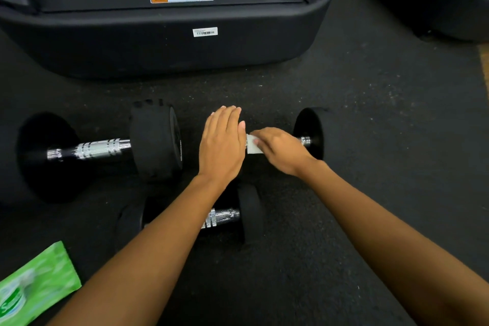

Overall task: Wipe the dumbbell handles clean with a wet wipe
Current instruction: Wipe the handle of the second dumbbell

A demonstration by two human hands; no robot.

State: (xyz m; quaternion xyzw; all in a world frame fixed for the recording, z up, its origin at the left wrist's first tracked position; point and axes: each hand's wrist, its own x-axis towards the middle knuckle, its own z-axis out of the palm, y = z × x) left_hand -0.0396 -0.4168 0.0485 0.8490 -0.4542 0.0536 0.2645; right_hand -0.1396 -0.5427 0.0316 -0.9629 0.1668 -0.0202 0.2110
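Right hand: the right hand (280,149) curls its fingers over a white wet wipe (254,146) and pinches it against a steel handle (305,141). Motion blur hides exactly where each finger sits.
Left hand: the left hand (222,143) lies flat with fingers straight and together, grasping nothing. It rests over the left end of the same dumbbell, just beside the wet wipe.
Dumbbell being wiped: the right dumbbell (309,132) lies on the floor (370,114) straight ahead of the person. Only its right weight and a short bit of handle show past the hands.
Long axis: the handle runs left to right across the view. By my judgement the wiping stroke must travel sideways along it, between the left hand and the right weight.
Nearer hand: the right hand is the one on the handle. The left hand looks placed to steady the dumbbell against rolling.
Other dumbbells: the left dumbbell (100,149) lies well to the left on the same line, with nothing touching it. The near dumbbell (223,217) lies closer to the person, parallel, partly hidden under the left forearm.
Wipes pack: a green wipes pack (37,286) lies on the floor at the lower left, well apart from both hands.
Background: the dark base of a treadmill (158,47) stands beyond the dumbbells.
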